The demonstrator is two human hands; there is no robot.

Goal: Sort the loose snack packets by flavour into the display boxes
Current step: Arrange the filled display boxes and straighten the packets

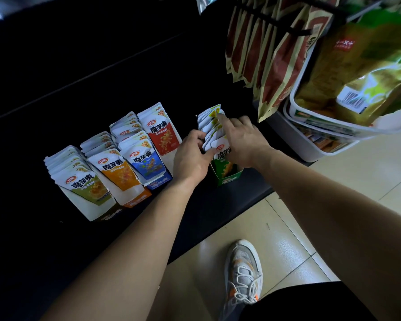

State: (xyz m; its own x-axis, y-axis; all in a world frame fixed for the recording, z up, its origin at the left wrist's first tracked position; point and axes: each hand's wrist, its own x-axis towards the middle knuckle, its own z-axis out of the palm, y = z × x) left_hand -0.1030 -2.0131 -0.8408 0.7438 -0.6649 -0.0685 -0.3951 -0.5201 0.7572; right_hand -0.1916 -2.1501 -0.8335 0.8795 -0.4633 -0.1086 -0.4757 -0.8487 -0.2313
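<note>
Logged on a black counter, near its front right corner: green display box, upright, filled with a leaning row of green packets. Found at the row's left side: left hand, grip narrow, thumb pressed on the face of the front packet, fingers curled against the stack's left edge, front packets pinched between. Found over the row's right side: right hand, index finger laid straight on the tops of the rear packets, other fingers bent; grip there not discernible, whether closed round a packet or not. Noted to the left, beyond the left hand: red packets, then blue packets, orange packets and olive packets, side by side in their own boxes, one colour to each. Noted above right: hanging brown-and-red bags, a large green-and-yellow bag, stacked white tubs. Noted below: tiled floor, one grey-and-white sneaker.
</note>
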